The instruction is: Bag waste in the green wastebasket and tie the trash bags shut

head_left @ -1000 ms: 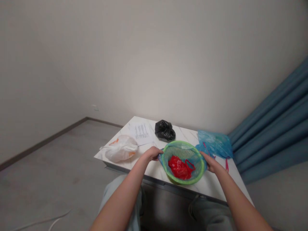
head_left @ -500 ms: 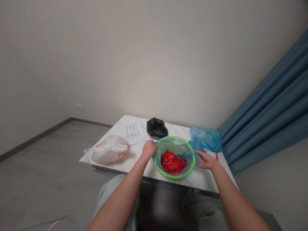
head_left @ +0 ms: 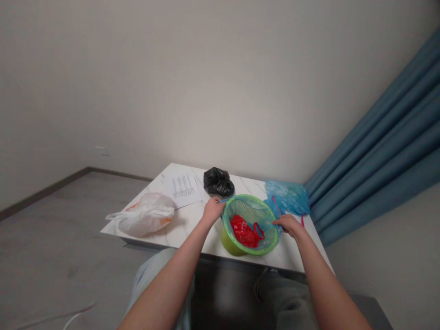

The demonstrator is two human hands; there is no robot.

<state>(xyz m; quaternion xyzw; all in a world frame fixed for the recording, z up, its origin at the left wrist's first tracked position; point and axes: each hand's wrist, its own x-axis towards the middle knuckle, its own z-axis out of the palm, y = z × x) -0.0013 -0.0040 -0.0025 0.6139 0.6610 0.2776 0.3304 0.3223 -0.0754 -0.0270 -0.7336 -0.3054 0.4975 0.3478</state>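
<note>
A green mesh basket [head_left: 229, 241], lined with a thin blue plastic bag [head_left: 252, 208], stands tilted on the table near its front edge. Inside the liner lies a crumpled red plastic bag [head_left: 244, 231] with a looped handle. My left hand [head_left: 213, 210] is closed on the blue bag's edge at the basket's upper-left rim. On the right rim my right hand [head_left: 288, 223] pinches the blue bag, thumb and fingers together. Part of the blue bag hangs outside the rim beside this hand.
On the white marbled table [head_left: 185, 224] lie a knotted white bag [head_left: 147, 214], a printed sheet [head_left: 184, 189], a black plastic bag [head_left: 218, 182] and another blue bag [head_left: 288, 197]. A blue curtain [head_left: 371, 146] hangs at the right. The wall stands behind the table.
The basket has tilted, so its left outer side shows. My right hand has gone from fingers stretched under the rim to a pinch on the blue bag. The view has shifted slightly.
</note>
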